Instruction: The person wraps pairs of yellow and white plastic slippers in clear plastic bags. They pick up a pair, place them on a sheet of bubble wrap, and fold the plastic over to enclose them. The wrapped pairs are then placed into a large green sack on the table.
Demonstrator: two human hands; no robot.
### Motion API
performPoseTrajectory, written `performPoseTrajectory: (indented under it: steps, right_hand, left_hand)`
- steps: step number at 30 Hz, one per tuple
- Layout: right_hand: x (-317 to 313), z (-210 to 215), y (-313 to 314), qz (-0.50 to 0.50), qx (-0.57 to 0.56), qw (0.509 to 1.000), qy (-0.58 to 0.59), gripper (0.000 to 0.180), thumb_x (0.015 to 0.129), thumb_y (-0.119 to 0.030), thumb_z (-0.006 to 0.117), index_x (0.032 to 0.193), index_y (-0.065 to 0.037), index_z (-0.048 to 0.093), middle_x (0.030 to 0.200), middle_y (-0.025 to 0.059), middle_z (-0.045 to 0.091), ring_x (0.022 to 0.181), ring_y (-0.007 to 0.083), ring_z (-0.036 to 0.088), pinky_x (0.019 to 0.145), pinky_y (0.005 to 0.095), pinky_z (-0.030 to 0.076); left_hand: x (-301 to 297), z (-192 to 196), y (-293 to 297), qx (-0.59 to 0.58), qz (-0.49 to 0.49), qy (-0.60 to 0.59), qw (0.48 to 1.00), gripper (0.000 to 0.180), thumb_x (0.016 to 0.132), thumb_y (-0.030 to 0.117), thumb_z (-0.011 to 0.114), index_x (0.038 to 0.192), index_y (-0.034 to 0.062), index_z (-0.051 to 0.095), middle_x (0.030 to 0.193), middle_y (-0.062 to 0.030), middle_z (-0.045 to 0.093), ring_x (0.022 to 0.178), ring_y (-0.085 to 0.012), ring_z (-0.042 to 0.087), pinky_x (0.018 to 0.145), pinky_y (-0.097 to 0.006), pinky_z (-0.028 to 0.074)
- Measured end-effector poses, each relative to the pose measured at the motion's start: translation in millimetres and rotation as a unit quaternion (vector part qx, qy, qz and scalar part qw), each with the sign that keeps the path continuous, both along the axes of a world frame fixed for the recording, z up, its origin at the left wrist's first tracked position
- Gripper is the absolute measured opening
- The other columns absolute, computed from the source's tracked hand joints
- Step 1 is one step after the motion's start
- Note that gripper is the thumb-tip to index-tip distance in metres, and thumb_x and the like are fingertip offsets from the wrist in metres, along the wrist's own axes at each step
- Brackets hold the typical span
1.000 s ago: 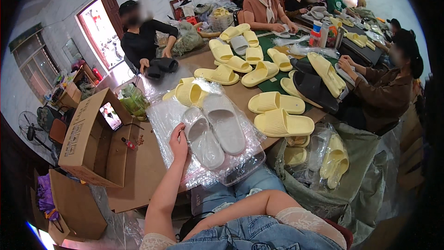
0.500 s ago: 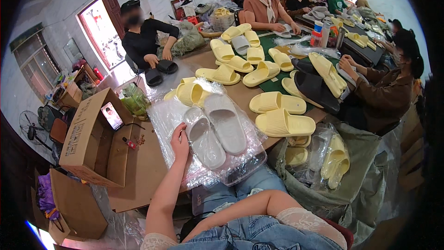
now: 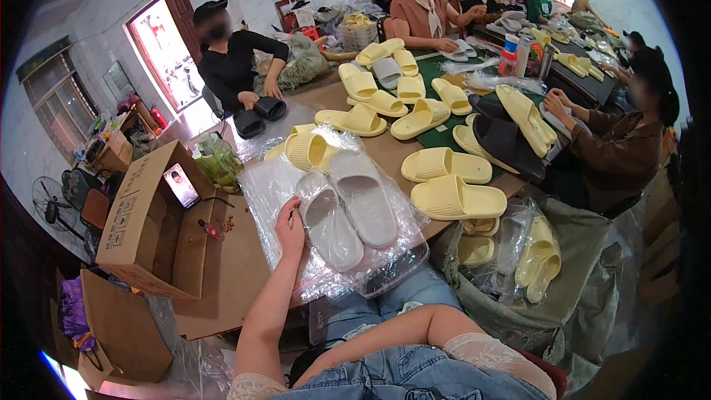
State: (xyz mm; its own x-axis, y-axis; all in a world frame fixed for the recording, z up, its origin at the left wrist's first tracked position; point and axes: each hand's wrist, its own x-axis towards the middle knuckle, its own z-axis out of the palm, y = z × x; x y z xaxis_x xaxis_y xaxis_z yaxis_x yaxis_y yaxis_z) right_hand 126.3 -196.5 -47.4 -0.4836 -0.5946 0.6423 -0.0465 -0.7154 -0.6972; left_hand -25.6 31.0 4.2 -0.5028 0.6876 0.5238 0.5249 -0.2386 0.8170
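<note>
My left hand is closed at the left edge of a clear plastic bag, its fingers curled by the grey slipper inside. Two grey slippers lie side by side: the left slipper under the film, the right slipper beside it, toes pointing away. Beneath them is a stack of flat clear bags at the table's near edge. My right forearm crosses my lap to the left; its hand is hidden. Just beyond the bag sits a yellow slipper.
Yellow slippers cover the table's middle. To the left, a cardboard box on its side holds a phone. At right stands a grey-green sack with bagged slippers. Across the table a person handles black slippers; others work farther back.
My hands and the grey slippers stay nearly still. The whole view has shifted very slightly. Across the table, the person in the brown top has raised one hand off the slippers.
</note>
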Motion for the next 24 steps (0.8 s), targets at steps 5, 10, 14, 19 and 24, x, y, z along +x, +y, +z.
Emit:
performPoseTrajectory:
  steps: [5,10,14,19,24]
  right_hand:
    - [-2.5,-0.9,-1.5,0.006,-0.001,1.000,0.001,0.049,0.101,-0.020,0.056,0.143,0.002,0.043,0.143,0.0096,0.049,0.123,0.0195,0.049,0.106,0.0351,0.039]
    - [-2.3,-3.0,-2.0,0.014,0.002,1.000,0.001,0.051,0.101,-0.020,0.056,0.145,0.001,0.042,0.145,0.0083,0.048,0.124,0.0183,0.049,0.107,0.0346,0.039]
    - [-2.5,-0.3,-4.2,0.016,-0.009,1.000,0.008,0.050,0.101,-0.021,0.056,0.144,0.001,0.044,0.145,0.0080,0.049,0.123,0.0170,0.050,0.107,0.0342,0.039]
    - [-2.0,3.2,-2.1,0.017,-0.011,1.000,0.003,0.047,0.101,-0.022,0.056,0.141,0.001,0.046,0.140,0.0073,0.052,0.120,0.0162,0.052,0.104,0.0332,0.041]
    - [1.1,3.4,-0.7,0.021,-0.007,1.000,-0.010,0.044,0.101,-0.022,0.056,0.138,0.001,0.049,0.135,0.0066,0.054,0.117,0.0154,0.054,0.102,0.0321,0.042]
  left_hand:
    - [1.7,-0.1,-0.3,-0.001,0.000,-0.008,1.000,0.024,0.093,0.002,0.053,0.112,0.0024,0.068,0.123,-0.0133,0.067,0.116,-0.0247,0.062,0.101,-0.034,0.046]
    - [2.3,1.8,-0.9,0.004,-0.003,-0.017,1.000,0.023,0.093,0.002,0.053,0.111,0.0022,0.068,0.123,-0.0136,0.066,0.115,-0.0249,0.062,0.100,-0.034,0.046]
    - [5.2,4.8,-1.8,-0.002,-0.006,-0.015,1.000,0.025,0.093,0.001,0.052,0.113,0.0024,0.068,0.123,-0.0142,0.066,0.118,-0.0246,0.061,0.101,-0.034,0.046]
    - [0.6,1.0,-1.6,-0.007,-0.004,-0.009,1.000,0.025,0.094,0.001,0.052,0.113,0.0024,0.067,0.123,-0.0132,0.066,0.119,-0.0235,0.060,0.103,-0.033,0.044]
    - [0.8,-0.7,-1.8,-0.009,-0.001,-0.018,1.000,0.024,0.094,0.002,0.053,0.114,0.0022,0.067,0.123,-0.0127,0.066,0.119,-0.0229,0.059,0.105,-0.033,0.042]
